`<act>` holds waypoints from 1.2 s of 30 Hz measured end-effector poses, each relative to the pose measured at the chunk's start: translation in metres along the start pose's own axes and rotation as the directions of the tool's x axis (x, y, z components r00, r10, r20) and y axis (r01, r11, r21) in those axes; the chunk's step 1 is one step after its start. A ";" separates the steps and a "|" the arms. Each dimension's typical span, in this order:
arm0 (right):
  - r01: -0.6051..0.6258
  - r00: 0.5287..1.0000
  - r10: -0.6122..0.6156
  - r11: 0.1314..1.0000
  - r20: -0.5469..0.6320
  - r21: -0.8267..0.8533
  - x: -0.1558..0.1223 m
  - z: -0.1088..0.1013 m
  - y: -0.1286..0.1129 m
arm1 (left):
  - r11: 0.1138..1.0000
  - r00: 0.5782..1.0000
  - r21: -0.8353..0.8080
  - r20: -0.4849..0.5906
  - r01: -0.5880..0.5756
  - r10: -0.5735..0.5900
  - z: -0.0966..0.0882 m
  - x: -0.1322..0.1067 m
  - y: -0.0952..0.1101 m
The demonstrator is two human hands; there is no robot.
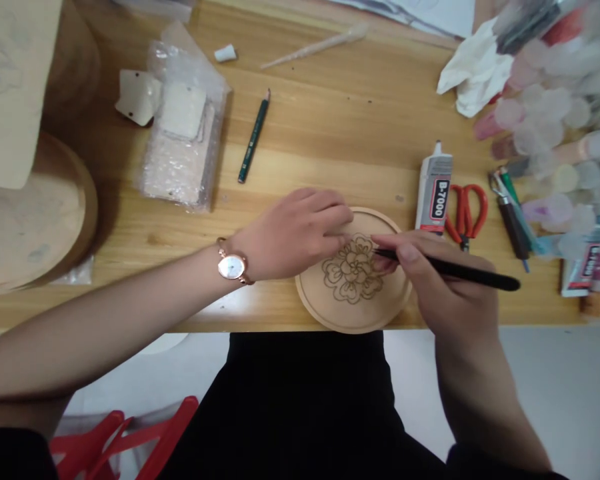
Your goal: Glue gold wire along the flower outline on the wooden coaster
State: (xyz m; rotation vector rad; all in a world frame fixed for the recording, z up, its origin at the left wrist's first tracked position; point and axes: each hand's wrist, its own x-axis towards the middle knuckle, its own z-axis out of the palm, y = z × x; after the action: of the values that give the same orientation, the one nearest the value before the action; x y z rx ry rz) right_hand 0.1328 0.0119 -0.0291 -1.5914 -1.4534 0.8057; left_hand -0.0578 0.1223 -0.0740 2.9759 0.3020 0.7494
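On the table's front edge lies a round wooden disc (316, 301) with a raised rim. A dark-outlined flower design (354, 270) fills its middle. My left hand (300, 230), a watch on its wrist, rests over the disc's upper left with its fingers curled and close together; what their tips hold, if anything, is hidden. From the right, my right hand (445, 280) grips slim black tweezers (473, 272), their tips low over the flower's right petals. The fingertips of both hands are close together above the flower.
A B-7000 glue tube (434, 187) and red-handled pliers (466, 212) lie right of the disc. Several small bottles (550, 120) crowd the right side. A green pencil (254, 137), bagged pale tags (180, 140) and larger wooden rounds (45, 220) are to the left.
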 end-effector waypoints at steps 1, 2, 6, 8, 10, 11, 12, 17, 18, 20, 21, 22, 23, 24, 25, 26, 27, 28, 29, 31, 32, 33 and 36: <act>0.003 1.000 -0.003 0.999 -0.002 -0.046 -0.003 0.000 0.000 | 1.000 1.000 0.000 0.005 -0.001 0.001 0.000 0.000 0.000; -0.003 1.000 0.003 0.997 -0.005 -0.079 -0.005 0.001 0.000 | 1.000 1.000 0.003 0.009 0.000 0.000 0.000 0.000 0.000; -0.015 0.999 0.010 0.986 -0.031 -0.166 -0.004 0.002 -0.002 | 1.000 0.999 0.026 0.037 0.016 -0.017 0.001 0.000 0.001; 0.039 0.999 -0.045 0.976 -0.022 -0.214 0.001 0.003 -0.004 | 0.999 0.997 0.025 0.066 0.030 -0.031 0.001 0.001 0.001; 0.117 0.993 -0.116 0.958 0.019 -0.261 0.006 0.003 -0.004 | 0.999 0.995 0.010 0.091 0.042 -0.042 0.000 0.003 0.002; 0.151 0.989 -0.144 0.948 0.044 -0.279 0.009 0.003 -0.004 | 0.999 0.994 0.000 0.100 0.047 -0.047 0.000 0.003 0.002; 0.174 0.985 -0.163 0.941 0.062 -0.291 0.011 0.004 -0.003 | 0.999 0.993 -0.010 0.112 0.051 -0.049 -0.001 0.004 0.002; 0.201 0.980 -0.189 0.924 0.069 -0.325 0.016 0.004 0.001 | 0.994 0.978 -0.077 0.199 0.080 -0.063 -0.006 0.006 0.002; 0.206 0.978 -0.194 0.923 0.071 -0.325 0.017 0.003 0.002 | 0.992 0.974 -0.093 0.216 0.090 -0.068 -0.007 0.007 0.002; 0.212 0.977 -0.198 0.924 0.077 -0.317 0.017 0.003 0.003 | 0.986 0.962 -0.118 0.259 0.116 -0.083 -0.009 0.009 0.002; 0.213 0.977 -0.199 0.925 0.077 -0.315 0.017 0.003 0.004 | 0.983 0.953 -0.128 0.289 0.129 -0.088 -0.010 0.010 0.002; 0.214 0.977 -0.199 0.925 0.078 -0.314 0.018 0.003 0.004 | 0.981 0.943 -0.138 0.321 0.139 -0.088 -0.011 0.011 0.002; 0.214 0.977 -0.200 0.925 0.075 -0.314 0.018 0.004 0.005 | 0.978 0.933 -0.147 0.348 0.145 -0.086 -0.012 0.013 0.002; 0.215 0.977 -0.202 0.925 0.073 -0.315 0.018 0.004 0.005 | 0.976 0.926 -0.157 0.369 0.150 -0.083 -0.012 0.014 0.002; 0.215 0.977 -0.204 0.925 0.069 -0.315 0.018 0.004 0.006 | 0.974 0.921 -0.165 0.380 0.154 -0.081 -0.013 0.014 0.002; 0.218 0.976 -0.208 0.925 0.064 -0.312 0.018 0.004 0.006 | 0.972 0.919 -0.171 0.386 0.159 -0.082 -0.013 0.015 0.002; 0.221 0.975 -0.211 0.925 0.063 -0.310 0.019 0.004 0.006 | 0.971 0.918 -0.173 0.387 0.164 -0.086 -0.013 0.015 0.002; 0.223 0.975 -0.214 0.925 0.064 -0.309 0.019 0.004 0.006 | 0.971 0.919 -0.174 0.385 0.166 -0.088 -0.013 0.015 0.002; 0.224 0.975 -0.215 0.925 0.064 -0.307 0.019 0.004 0.006 | 0.971 0.922 -0.175 0.377 0.164 -0.088 -0.012 0.015 0.002; 0.227 0.974 -0.215 0.925 0.071 -0.304 0.019 0.004 0.006 | 0.972 0.932 -0.178 0.354 0.152 -0.081 -0.011 0.014 0.002; 0.230 0.973 -0.217 0.925 0.077 -0.304 0.019 0.003 0.006 | 0.973 0.934 -0.179 0.347 0.149 -0.079 -0.011 0.014 0.002; 0.232 0.973 -0.218 0.923 0.081 -0.305 0.019 0.003 0.006 | 0.973 0.934 -0.177 0.347 0.148 -0.079 -0.010 0.014 0.002; 0.244 0.970 -0.227 0.918 0.093 -0.311 0.020 0.003 0.007 | 0.973 0.915 -0.162 0.394 0.162 -0.087 -0.010 0.015 0.002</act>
State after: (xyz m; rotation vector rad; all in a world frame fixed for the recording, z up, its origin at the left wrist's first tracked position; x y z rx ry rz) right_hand 0.1363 0.0315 -0.0350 -1.5940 -1.8496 0.4928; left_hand -0.0489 0.1235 -0.0579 2.8012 0.3666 0.1582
